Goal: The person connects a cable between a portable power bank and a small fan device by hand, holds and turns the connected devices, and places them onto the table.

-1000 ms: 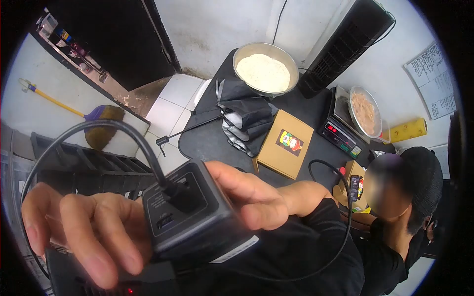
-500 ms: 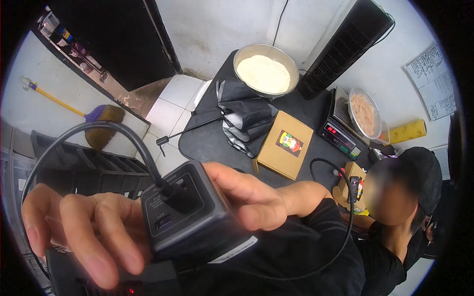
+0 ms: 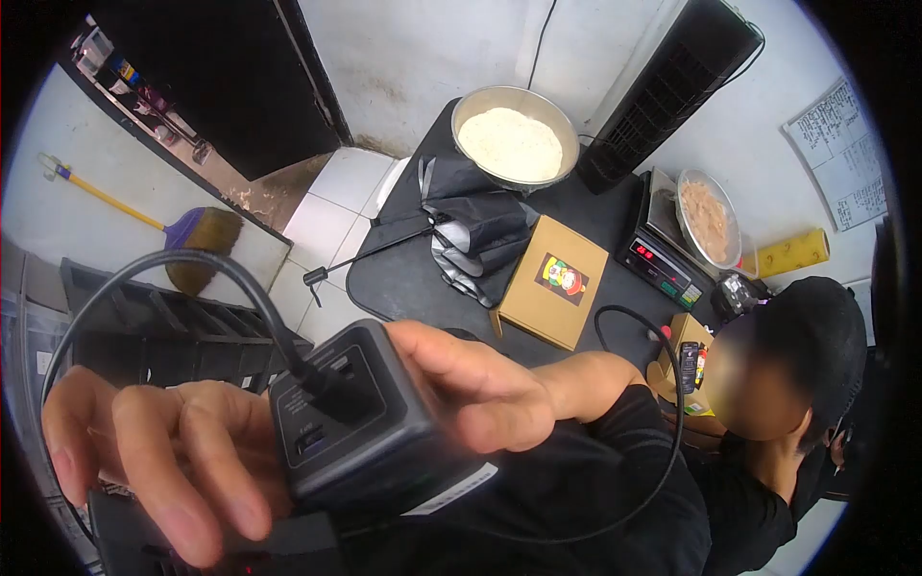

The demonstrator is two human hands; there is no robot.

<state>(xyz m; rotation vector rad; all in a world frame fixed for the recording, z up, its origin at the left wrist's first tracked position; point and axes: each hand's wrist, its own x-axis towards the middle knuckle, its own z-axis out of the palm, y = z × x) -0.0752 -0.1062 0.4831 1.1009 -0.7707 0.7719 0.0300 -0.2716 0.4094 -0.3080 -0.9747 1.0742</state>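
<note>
A black power bank fills the near middle, with a black cable plugged into its top face and a barcode sticker low on its side. From the right, my right hand presses its thumb and fingers against the block. On the other side, my left hand curls its bent fingers close against the block; its thumb and palm are hidden. Beneath those fingers lies a dark device with a small red light. The cable arches left over the left hand, and more cable loops at the right.
Behind, a dark table carries a bowl of white powder, a folded umbrella, a cardboard box and a scale with a bowl. A person in a black cap is at right. A broom leans left.
The power bank and both hands have shifted very slightly in view. The person at right has moved the head a little. Both hands keep their places at the block.
</note>
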